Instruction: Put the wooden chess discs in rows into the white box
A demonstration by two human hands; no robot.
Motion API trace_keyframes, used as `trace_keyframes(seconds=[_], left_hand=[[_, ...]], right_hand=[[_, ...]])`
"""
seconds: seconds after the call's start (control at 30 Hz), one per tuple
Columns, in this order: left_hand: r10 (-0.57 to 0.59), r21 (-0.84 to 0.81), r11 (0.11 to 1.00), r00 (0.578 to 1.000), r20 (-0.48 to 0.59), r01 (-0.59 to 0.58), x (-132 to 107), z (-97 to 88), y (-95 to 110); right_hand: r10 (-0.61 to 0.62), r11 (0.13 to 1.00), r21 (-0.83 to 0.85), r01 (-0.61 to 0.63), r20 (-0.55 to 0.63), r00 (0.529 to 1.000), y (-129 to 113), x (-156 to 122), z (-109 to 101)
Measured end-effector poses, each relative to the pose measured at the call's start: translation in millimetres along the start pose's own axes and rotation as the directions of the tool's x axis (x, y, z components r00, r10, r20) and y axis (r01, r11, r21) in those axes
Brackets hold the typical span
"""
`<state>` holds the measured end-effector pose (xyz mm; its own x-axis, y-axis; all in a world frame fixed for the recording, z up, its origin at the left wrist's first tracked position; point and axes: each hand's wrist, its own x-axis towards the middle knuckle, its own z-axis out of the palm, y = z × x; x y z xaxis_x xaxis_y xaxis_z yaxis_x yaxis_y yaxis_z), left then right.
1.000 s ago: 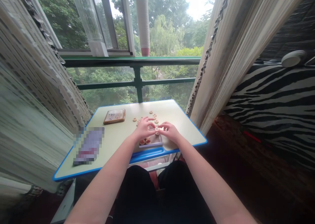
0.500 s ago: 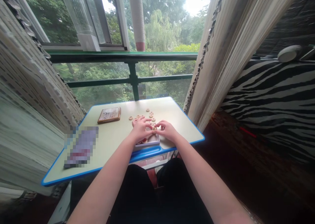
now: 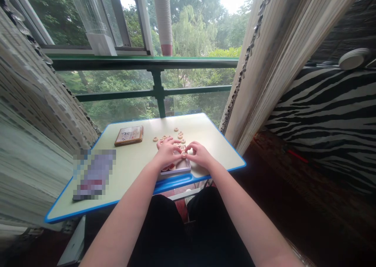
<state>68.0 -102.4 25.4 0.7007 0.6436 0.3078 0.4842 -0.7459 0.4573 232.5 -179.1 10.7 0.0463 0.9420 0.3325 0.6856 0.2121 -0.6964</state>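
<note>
Between my two hands is a round wooden xiangqi piece [image 3: 184, 154], pinched from both sides above a shallow light tray [image 3: 182, 169]. My left hand [image 3: 169, 151] grips its left side with thumb and finger, the other fingers stretched over loose pieces. From the right, my right hand [image 3: 197, 152] closes thumb and forefinger on the same piece. Inside the tray's left part lie pieces with red marks [image 3: 172, 166], partly covered by my left hand. Several more xiangqi pieces [image 3: 180, 136] are scattered on the table beyond my hands.
A flat box with a brown edge [image 3: 129, 135] lies on the left of the pale, blue-edged table [image 3: 141, 157]. Nearer the left edge is a blurred-out purple object [image 3: 96, 173]. A green railing [image 3: 158, 91] and window stand behind; curtains [image 3: 261, 71] hang at both sides.
The view has shifted slightly. Both hands stay at the tray with the piece between them, their pose almost the same.
</note>
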Motion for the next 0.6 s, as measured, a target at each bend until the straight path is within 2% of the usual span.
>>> trace_keyframes(seconds=[0.6], left_hand=[[0.017, -0.001, 1.0, 0.999, 0.038, -0.017, 0.5, -1.1, -0.9]], right_hand=[[0.027, 1.0, 0.0, -0.027, -0.008, 1.0, -4.4, 0.8, -3.6]])
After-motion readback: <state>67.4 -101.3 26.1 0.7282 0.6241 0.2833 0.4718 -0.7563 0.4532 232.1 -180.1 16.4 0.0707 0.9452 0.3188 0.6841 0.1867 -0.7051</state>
